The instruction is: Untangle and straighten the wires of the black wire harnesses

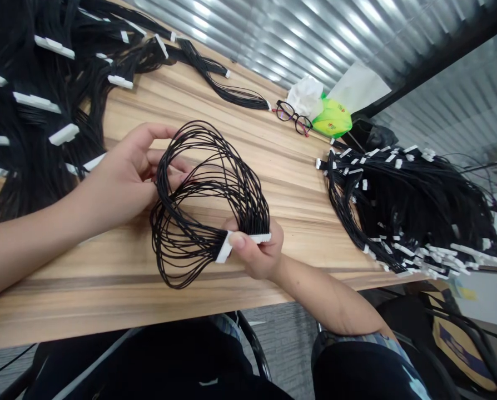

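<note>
A black wire harness [209, 191] with white connectors at both ends loops above the wooden table [294, 183]. My right hand [259, 253] is closed on the two white connectors [240, 244], holding them side by side. My left hand [125, 178] pinches the far side of the wire loop between thumb and fingers, spreading the bundle.
A large heap of similar black harnesses [35, 94] covers the table's left and back. Another pile [407, 211] lies at the right edge. Glasses [292, 116], a green pouch [334, 119] and white tissue [307, 94] sit at the back.
</note>
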The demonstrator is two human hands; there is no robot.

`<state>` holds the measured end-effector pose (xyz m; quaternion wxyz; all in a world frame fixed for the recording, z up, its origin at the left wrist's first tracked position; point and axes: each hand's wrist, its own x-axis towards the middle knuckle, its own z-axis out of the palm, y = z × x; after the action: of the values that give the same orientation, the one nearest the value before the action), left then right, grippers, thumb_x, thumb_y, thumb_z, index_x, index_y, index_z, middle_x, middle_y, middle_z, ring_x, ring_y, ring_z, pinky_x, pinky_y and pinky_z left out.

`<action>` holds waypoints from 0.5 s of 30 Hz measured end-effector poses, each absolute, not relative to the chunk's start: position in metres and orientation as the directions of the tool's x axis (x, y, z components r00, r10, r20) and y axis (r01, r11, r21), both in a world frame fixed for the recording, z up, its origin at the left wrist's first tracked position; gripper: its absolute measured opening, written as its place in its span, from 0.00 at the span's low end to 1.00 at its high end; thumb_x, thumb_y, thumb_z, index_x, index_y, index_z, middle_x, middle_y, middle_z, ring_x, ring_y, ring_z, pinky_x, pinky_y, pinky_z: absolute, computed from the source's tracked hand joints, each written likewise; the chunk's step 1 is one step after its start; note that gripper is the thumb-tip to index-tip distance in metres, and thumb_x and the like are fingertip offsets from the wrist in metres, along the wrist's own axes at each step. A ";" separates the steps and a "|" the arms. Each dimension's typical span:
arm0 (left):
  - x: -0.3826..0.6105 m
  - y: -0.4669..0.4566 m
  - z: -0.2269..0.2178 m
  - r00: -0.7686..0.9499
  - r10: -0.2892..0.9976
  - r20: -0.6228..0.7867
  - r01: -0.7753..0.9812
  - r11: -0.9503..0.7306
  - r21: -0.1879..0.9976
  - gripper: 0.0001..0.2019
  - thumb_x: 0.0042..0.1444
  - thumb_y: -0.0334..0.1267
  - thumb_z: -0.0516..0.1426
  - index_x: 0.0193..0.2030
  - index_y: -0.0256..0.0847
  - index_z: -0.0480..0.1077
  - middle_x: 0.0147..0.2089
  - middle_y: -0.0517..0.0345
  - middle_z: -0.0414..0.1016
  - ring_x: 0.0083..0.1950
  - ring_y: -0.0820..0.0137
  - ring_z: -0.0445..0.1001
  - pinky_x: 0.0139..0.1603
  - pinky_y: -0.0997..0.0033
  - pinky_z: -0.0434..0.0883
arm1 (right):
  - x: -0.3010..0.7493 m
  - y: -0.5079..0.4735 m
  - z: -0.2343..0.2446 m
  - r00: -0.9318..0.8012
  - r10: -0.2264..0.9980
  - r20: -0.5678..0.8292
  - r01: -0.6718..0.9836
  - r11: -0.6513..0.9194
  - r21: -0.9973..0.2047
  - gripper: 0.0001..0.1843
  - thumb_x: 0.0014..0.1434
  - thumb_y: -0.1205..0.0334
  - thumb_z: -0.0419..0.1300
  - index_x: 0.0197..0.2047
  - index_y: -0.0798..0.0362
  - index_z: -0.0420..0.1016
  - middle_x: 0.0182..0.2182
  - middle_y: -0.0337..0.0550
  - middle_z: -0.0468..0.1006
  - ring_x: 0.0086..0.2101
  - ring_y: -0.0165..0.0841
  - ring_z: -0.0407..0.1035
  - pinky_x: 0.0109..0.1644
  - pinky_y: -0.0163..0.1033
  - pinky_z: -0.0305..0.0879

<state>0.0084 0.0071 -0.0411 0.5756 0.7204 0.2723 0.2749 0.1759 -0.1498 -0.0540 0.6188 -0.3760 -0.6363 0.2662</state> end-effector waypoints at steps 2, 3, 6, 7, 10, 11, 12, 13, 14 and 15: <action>0.006 0.006 -0.043 0.688 0.706 0.169 0.092 -0.316 0.944 0.21 0.65 0.35 0.60 0.62 0.43 0.61 0.54 0.56 0.77 0.34 0.83 0.74 0.33 0.84 0.75 | 0.177 -0.151 -0.054 0.072 0.847 0.526 0.175 0.509 -0.843 0.17 0.72 0.55 0.56 0.32 0.49 0.76 0.23 0.36 0.80 0.22 0.27 0.73 0.24 0.33 0.70; 0.004 0.005 -0.043 0.674 0.696 0.246 0.081 -0.401 0.913 0.21 0.65 0.33 0.60 0.62 0.44 0.61 0.59 0.55 0.74 0.32 0.85 0.72 0.32 0.83 0.73 | 0.177 -0.151 -0.054 0.086 0.865 0.494 0.188 0.473 -0.861 0.18 0.72 0.53 0.56 0.31 0.49 0.77 0.23 0.36 0.80 0.22 0.27 0.73 0.23 0.34 0.70; -0.003 0.004 -0.040 0.605 0.606 0.517 -0.029 -0.632 0.775 0.26 0.58 0.28 0.62 0.61 0.47 0.65 0.63 0.59 0.68 0.34 0.85 0.68 0.34 0.78 0.70 | 0.179 -0.151 -0.055 0.147 0.881 0.449 0.185 0.422 -0.888 0.21 0.72 0.49 0.56 0.30 0.49 0.77 0.22 0.37 0.80 0.23 0.28 0.74 0.24 0.34 0.71; -0.005 0.003 -0.038 0.594 0.535 0.600 -0.086 -0.700 0.709 0.25 0.55 0.28 0.63 0.59 0.47 0.67 0.62 0.59 0.70 0.38 0.81 0.70 0.35 0.76 0.70 | 0.179 -0.151 -0.055 0.164 0.878 0.451 0.166 0.426 -0.889 0.20 0.73 0.50 0.56 0.30 0.49 0.76 0.23 0.37 0.80 0.23 0.28 0.75 0.25 0.33 0.71; -0.012 0.000 -0.032 0.675 0.249 0.695 -0.154 -0.874 0.462 0.13 0.56 0.34 0.64 0.49 0.46 0.73 0.56 0.62 0.77 0.45 0.73 0.75 0.41 0.68 0.70 | 0.179 -0.150 -0.058 0.187 0.872 0.453 0.118 0.438 -0.891 0.19 0.73 0.54 0.56 0.31 0.49 0.77 0.23 0.36 0.79 0.23 0.27 0.75 0.24 0.32 0.71; -0.014 -0.002 -0.030 0.716 0.164 0.678 -0.144 -0.916 0.374 0.09 0.60 0.35 0.62 0.47 0.47 0.73 0.51 0.65 0.80 0.44 0.74 0.76 0.42 0.66 0.69 | 0.178 -0.150 -0.059 0.186 0.876 0.446 0.120 0.430 -0.895 0.19 0.72 0.54 0.56 0.31 0.49 0.77 0.22 0.36 0.79 0.23 0.27 0.74 0.24 0.32 0.71; -0.015 -0.006 -0.030 0.745 0.127 0.655 -0.112 -0.944 0.311 0.05 0.64 0.36 0.60 0.46 0.48 0.73 0.45 0.68 0.81 0.39 0.76 0.76 0.42 0.65 0.67 | 0.178 -0.150 -0.059 0.182 0.880 0.438 0.132 0.420 -0.898 0.19 0.72 0.53 0.56 0.30 0.49 0.77 0.22 0.36 0.79 0.23 0.28 0.74 0.24 0.33 0.71; -0.016 -0.010 -0.030 0.753 0.147 0.642 -0.055 -0.957 0.284 0.04 0.67 0.36 0.57 0.46 0.50 0.73 0.37 0.72 0.81 0.33 0.77 0.73 0.41 0.64 0.65 | 0.177 -0.150 -0.060 0.175 0.884 0.433 0.150 0.410 -0.900 0.21 0.72 0.51 0.56 0.29 0.49 0.76 0.22 0.37 0.79 0.23 0.29 0.74 0.25 0.33 0.72; -0.016 -0.014 -0.030 0.752 0.191 0.631 0.003 -0.958 0.287 0.06 0.70 0.38 0.55 0.47 0.53 0.73 0.28 0.75 0.78 0.28 0.77 0.69 0.40 0.64 0.63 | 0.176 -0.150 -0.061 0.169 0.887 0.430 0.170 0.404 -0.899 0.22 0.72 0.49 0.55 0.28 0.49 0.76 0.22 0.37 0.78 0.23 0.29 0.74 0.25 0.34 0.72; -0.016 -0.018 -0.031 0.748 0.257 0.612 0.047 -0.940 0.337 0.08 0.72 0.40 0.54 0.48 0.56 0.74 0.23 0.77 0.74 0.25 0.77 0.66 0.40 0.64 0.62 | 0.175 -0.151 -0.061 0.163 0.888 0.429 0.189 0.399 -0.897 0.24 0.72 0.47 0.54 0.28 0.48 0.75 0.22 0.38 0.78 0.23 0.30 0.74 0.26 0.35 0.72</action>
<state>-0.0161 -0.0180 -0.0307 0.1520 0.9225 0.0823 0.3452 0.1755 -0.1507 -0.0609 0.6039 -0.4657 -0.5785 0.2894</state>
